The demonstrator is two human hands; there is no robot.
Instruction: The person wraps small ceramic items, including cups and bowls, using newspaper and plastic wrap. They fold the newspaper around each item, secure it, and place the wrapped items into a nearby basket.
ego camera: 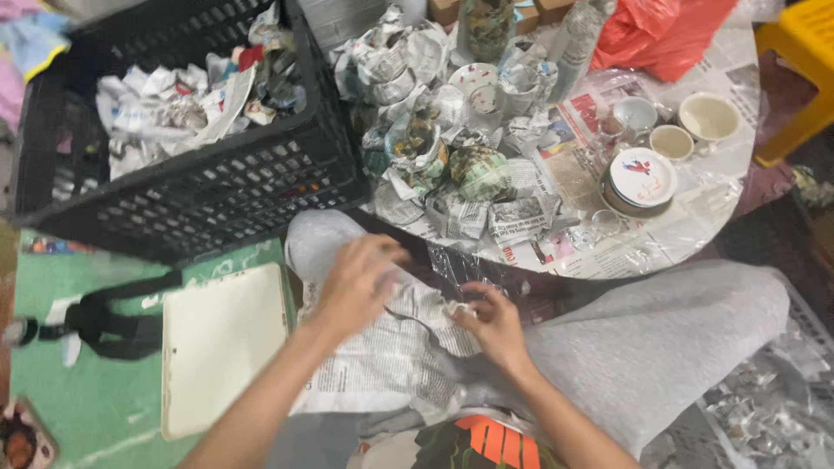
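Both forearms bare, angled in from bottom edge, converging over lap. Left hand [358, 282] palm down, fingers curled, slightly blurred. Right hand [493, 323] lower, fingers pinched closed, wrist bent inward. Hands near, not touching.

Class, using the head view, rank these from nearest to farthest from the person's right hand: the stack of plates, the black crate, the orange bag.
From the right hand:
1. Stack of plates, on the table, up and to the right.
2. Black crate, far to the left.
3. Orange bag, at the table's far edge, top right.
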